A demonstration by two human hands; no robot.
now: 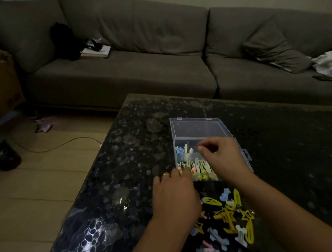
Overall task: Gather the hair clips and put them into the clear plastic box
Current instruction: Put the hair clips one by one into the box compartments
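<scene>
**On the dark table: box half hidden by your hands**

Over the near half of the clear plastic box (201, 142) your two hands cover much of what lies inside, and the dim light blurs the rest. Your right hand (223, 158) hangs above the box with fingers loosely curled; whether thumb and forefinger pinch a clip, you cannot tell. Your left hand (175, 198), a ring (166, 174) on one finger, reaches to the box's near left corner, its fingertips hidden among the clips there, so its hold is unclear too. The box sits open on the table (137, 171), lid laid back, with pale yellow, blue and pink clips inside. Loose hair clips (232, 216), mostly yellow, some star-shaped, lie scattered just in front of it between your forearms.
</scene>
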